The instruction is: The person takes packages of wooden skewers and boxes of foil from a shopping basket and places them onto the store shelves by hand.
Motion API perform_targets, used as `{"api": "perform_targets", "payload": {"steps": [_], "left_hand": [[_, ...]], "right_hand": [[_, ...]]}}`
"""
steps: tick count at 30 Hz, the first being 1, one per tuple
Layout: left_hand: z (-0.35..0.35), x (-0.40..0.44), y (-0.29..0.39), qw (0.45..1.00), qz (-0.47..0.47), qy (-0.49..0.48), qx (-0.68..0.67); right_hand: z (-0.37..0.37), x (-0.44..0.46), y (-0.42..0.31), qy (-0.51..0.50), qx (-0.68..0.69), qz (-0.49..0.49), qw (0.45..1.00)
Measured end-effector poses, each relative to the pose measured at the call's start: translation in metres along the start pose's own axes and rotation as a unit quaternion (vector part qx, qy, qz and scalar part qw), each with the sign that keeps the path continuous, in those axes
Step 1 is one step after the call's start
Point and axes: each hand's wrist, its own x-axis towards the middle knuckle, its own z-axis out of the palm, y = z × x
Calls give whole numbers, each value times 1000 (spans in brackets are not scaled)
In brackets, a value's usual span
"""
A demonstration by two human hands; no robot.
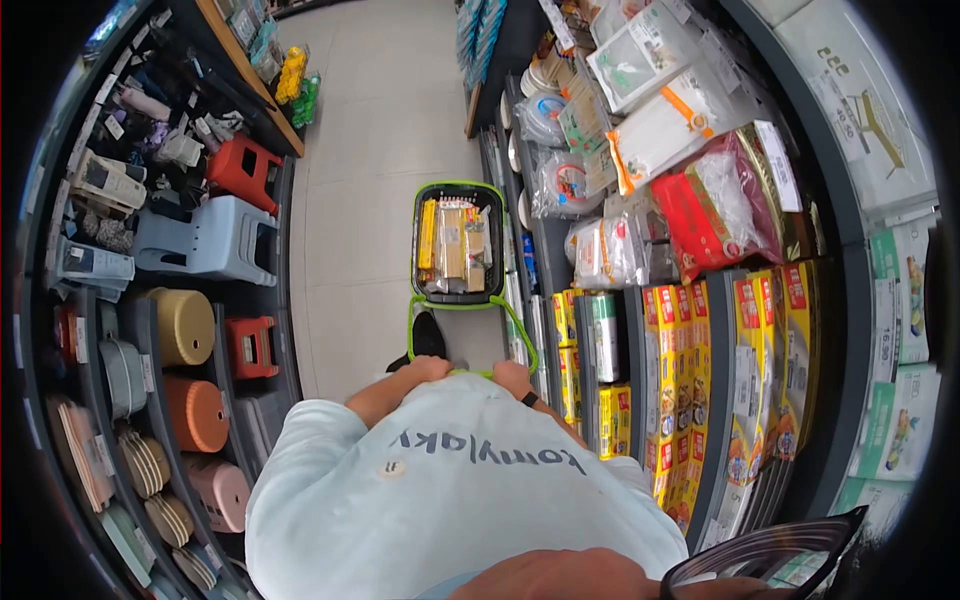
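My left hand [432,368] is closed around the green handle [474,373] of a shopping basket, close to my body. A short way to the right, my right hand [512,376] is wrapped round the same handle, with a dark band [530,398] on its wrist. In front of me, the black shopping basket [458,298] with its bright green rim stands low in the aisle. Inside it lie a long yellow box [428,235] and several clear-wrapped brown packages [453,245]. A dark shoe [427,335] shows just behind the basket.
Shelves on the left hold plastic stools [215,240], round stools [185,327] and boards. Close by on the right, shelves carry yellow boxes [680,380], bagged goods [720,210] and disposable tableware [565,180]. A tiled aisle floor [370,120] runs ahead between them.
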Motion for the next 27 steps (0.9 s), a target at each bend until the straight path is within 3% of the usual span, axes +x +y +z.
{"api": "perform_targets", "payload": {"steps": [7, 20, 27], "left_hand": [[-53, 27, -28, 1000, -2, -2, 3], [-191, 33, -108, 1000, 3, -19, 23], [-208, 34, -145, 996, -33, 65, 46]], "right_hand": [[-32, 52, 0, 17, -14, -29, 999], [-93, 185, -41, -40, -16, -31, 999], [-134, 232, -77, -26, -40, -33, 998]]}}
